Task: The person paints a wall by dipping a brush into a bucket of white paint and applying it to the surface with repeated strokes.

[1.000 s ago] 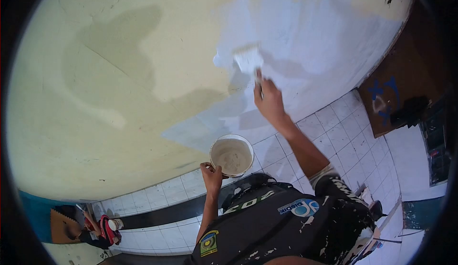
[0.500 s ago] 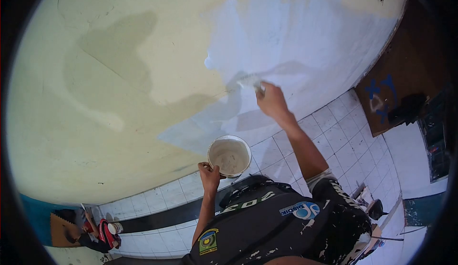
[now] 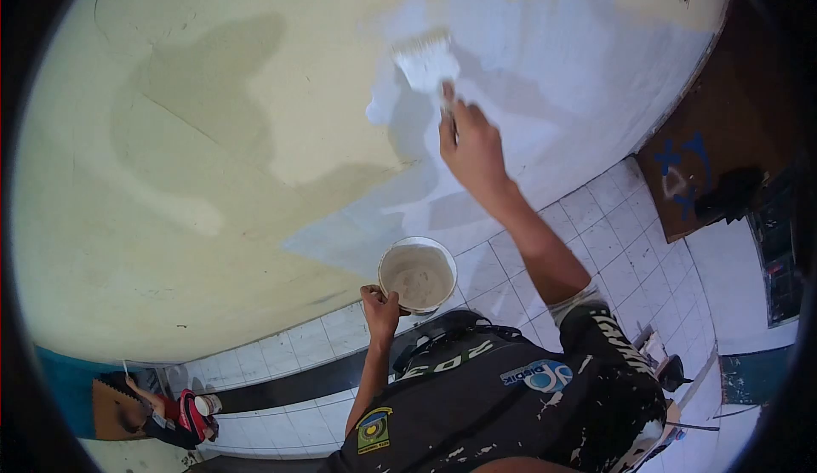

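My right hand (image 3: 473,139) is closed round the handle of a paintbrush (image 3: 427,63), a wide flat one coated in pale paint. Its bristles lie against the wall (image 3: 332,90), near the left border of a light bluish-white painted patch (image 3: 545,56). Yellowish wall shows left of that patch. Lower down, my left hand (image 3: 379,310) grips the rim of a round white bucket (image 3: 418,247) on its left side. Pale residue coats the bucket's inside, which faces me.
White floor tiles (image 3: 498,290) with a dark strip (image 3: 315,373) run below the wall. At the lower left another person (image 3: 170,418) is near a small paint bucket (image 3: 208,404). A brown panel with blue marks (image 3: 681,179) stands on the right.
My right hand and the paintbrush have moved up the wall and slightly left. The bucket in my left hand has shifted a little to the right.
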`<action>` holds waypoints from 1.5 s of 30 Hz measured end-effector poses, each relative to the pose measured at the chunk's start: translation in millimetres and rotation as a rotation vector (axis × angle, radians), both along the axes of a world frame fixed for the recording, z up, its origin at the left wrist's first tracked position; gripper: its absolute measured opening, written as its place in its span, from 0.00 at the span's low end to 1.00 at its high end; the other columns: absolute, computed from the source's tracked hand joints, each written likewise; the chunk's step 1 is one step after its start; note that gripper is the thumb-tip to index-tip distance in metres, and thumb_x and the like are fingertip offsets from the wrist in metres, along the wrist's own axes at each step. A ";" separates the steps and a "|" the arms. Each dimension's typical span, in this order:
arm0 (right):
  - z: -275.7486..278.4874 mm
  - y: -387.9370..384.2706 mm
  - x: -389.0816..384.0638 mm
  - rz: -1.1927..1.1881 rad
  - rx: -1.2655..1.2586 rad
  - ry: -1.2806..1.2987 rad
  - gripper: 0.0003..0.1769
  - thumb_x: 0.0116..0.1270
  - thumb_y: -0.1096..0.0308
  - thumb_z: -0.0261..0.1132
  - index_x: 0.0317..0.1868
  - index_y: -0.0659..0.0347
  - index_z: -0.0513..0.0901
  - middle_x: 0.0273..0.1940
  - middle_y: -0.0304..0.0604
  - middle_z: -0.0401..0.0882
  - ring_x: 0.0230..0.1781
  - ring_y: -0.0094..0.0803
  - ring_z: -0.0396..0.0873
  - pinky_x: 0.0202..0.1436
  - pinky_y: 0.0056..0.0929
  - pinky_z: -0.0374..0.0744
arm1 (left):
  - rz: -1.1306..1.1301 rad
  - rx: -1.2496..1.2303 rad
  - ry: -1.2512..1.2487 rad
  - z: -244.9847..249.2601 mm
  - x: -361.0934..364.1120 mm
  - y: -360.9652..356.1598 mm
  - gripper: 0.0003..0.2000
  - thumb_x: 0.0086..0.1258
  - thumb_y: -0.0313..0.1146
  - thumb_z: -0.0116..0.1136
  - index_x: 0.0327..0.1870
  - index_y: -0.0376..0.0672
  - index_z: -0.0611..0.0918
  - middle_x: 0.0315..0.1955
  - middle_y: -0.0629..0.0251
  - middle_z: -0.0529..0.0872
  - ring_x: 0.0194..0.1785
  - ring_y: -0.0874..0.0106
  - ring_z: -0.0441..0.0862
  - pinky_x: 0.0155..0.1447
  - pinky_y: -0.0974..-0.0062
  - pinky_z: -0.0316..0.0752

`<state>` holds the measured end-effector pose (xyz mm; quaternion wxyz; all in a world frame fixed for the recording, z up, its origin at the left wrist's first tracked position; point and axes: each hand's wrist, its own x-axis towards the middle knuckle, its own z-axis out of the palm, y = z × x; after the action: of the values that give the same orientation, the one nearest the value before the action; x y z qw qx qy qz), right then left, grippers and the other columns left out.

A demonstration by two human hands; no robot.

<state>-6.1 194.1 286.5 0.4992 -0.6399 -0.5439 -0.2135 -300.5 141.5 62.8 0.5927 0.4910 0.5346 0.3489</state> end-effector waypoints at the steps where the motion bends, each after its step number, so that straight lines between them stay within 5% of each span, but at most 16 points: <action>1: -39.9 1.8 -1.4 -0.037 -0.037 -0.021 0.31 0.68 0.72 0.65 0.72 0.59 0.74 0.28 0.56 0.76 0.23 0.54 0.79 0.30 0.48 0.82 | 0.009 0.017 0.020 -6.3 -3.0 0.6 0.17 0.66 0.21 0.57 0.51 0.36 0.63 0.30 0.57 0.77 0.24 0.68 0.83 0.27 0.63 0.90; 6: -160.4 -25.4 -17.3 -0.035 -0.302 0.127 0.33 0.68 0.71 0.65 0.74 0.57 0.71 0.31 0.57 0.78 0.25 0.55 0.81 0.31 0.51 0.83 | 0.076 -0.006 0.011 -7.5 -5.5 -1.0 0.17 0.66 0.21 0.57 0.51 0.36 0.63 0.30 0.58 0.77 0.24 0.68 0.83 0.26 0.63 0.90; 11: -215.5 -34.3 -9.5 0.013 -0.863 0.359 0.20 0.68 0.70 0.62 0.59 0.65 0.82 0.38 0.63 0.85 0.40 0.61 0.85 0.48 0.55 0.83 | 0.030 0.062 0.033 -15.9 -18.9 4.9 0.17 0.66 0.21 0.57 0.51 0.35 0.63 0.30 0.57 0.77 0.25 0.68 0.83 0.25 0.63 0.89; 15: -179.2 -15.9 -6.4 0.024 -0.766 0.368 0.18 0.67 0.70 0.63 0.56 0.64 0.83 0.41 0.65 0.86 0.45 0.61 0.85 0.50 0.51 0.83 | 0.050 0.010 0.003 -7.7 -19.5 4.9 0.17 0.67 0.22 0.58 0.51 0.35 0.63 0.31 0.57 0.77 0.25 0.68 0.83 0.25 0.65 0.88; 18: -96.5 -10.0 -14.1 0.081 -0.680 0.436 0.19 0.69 0.71 0.63 0.59 0.63 0.82 0.40 0.65 0.86 0.44 0.62 0.85 0.48 0.51 0.82 | 0.055 0.007 0.015 -19.2 -27.5 6.0 0.17 0.66 0.22 0.58 0.51 0.35 0.64 0.30 0.59 0.76 0.24 0.70 0.82 0.25 0.66 0.87; 20: -57.9 -15.5 -19.5 0.136 -0.401 0.469 0.20 0.70 0.71 0.64 0.62 0.63 0.80 0.35 0.63 0.85 0.36 0.57 0.85 0.42 0.47 0.81 | 0.033 0.107 0.121 -50.3 -36.3 12.8 0.17 0.66 0.22 0.58 0.50 0.35 0.64 0.29 0.60 0.76 0.24 0.73 0.80 0.25 0.67 0.86; 25: 63.0 -38.5 -42.8 0.139 -0.295 0.465 0.17 0.70 0.74 0.63 0.59 0.66 0.80 0.38 0.63 0.85 0.37 0.59 0.84 0.41 0.46 0.81 | 0.057 0.012 0.032 -25.7 -32.2 8.5 0.17 0.66 0.22 0.58 0.50 0.35 0.65 0.28 0.63 0.75 0.24 0.74 0.79 0.25 0.67 0.86; 31: 111.1 -21.3 -54.2 0.215 0.134 0.252 0.16 0.71 0.76 0.63 0.58 0.67 0.82 0.34 0.60 0.83 0.29 0.51 0.83 0.35 0.41 0.79 | 0.028 -0.004 0.034 -6.7 -34.5 11.7 0.17 0.66 0.22 0.58 0.50 0.36 0.64 0.29 0.63 0.73 0.24 0.73 0.79 0.26 0.65 0.89; 37: -21.2 5.1 -52.7 0.000 -0.095 -0.031 0.30 0.68 0.75 0.64 0.72 0.61 0.74 0.28 0.56 0.75 0.23 0.53 0.79 0.27 0.47 0.80 | 0.043 -0.009 -0.010 -22.0 -49.0 16.8 0.17 0.67 0.21 0.57 0.52 0.36 0.64 0.30 0.60 0.75 0.25 0.71 0.81 0.27 0.65 0.89; 39: -86.7 -0.8 -58.9 0.003 -0.202 0.026 0.31 0.69 0.74 0.63 0.73 0.58 0.73 0.28 0.56 0.75 0.23 0.53 0.79 0.26 0.48 0.80 | 0.034 -0.010 0.027 -25.2 -56.8 18.3 0.18 0.68 0.21 0.56 0.54 0.34 0.62 0.39 0.44 0.81 0.32 0.57 0.88 0.28 0.58 0.91; 43: -178.4 -16.5 -75.5 -0.018 -0.473 0.212 0.28 0.69 0.72 0.63 0.70 0.57 0.76 0.34 0.62 0.81 0.31 0.59 0.83 0.39 0.53 0.84 | 0.092 0.001 -0.045 -35.2 -76.9 22.9 0.19 0.66 0.20 0.56 0.54 0.34 0.64 0.36 0.49 0.81 0.29 0.66 0.86 0.28 0.66 0.88; 45: -219.2 -22.1 -69.6 0.021 -0.706 0.432 0.20 0.68 0.73 0.64 0.60 0.64 0.82 0.38 0.63 0.85 0.40 0.58 0.85 0.45 0.52 0.82 | 0.020 -0.019 0.056 -32.3 -88.2 27.6 0.19 0.65 0.21 0.57 0.54 0.33 0.65 0.35 0.50 0.82 0.29 0.67 0.85 0.29 0.68 0.85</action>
<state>-75.6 171.9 67.3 0.3539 -0.7963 -0.4729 0.1305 -388.7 169.1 30.6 0.5787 0.4896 0.5592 0.3357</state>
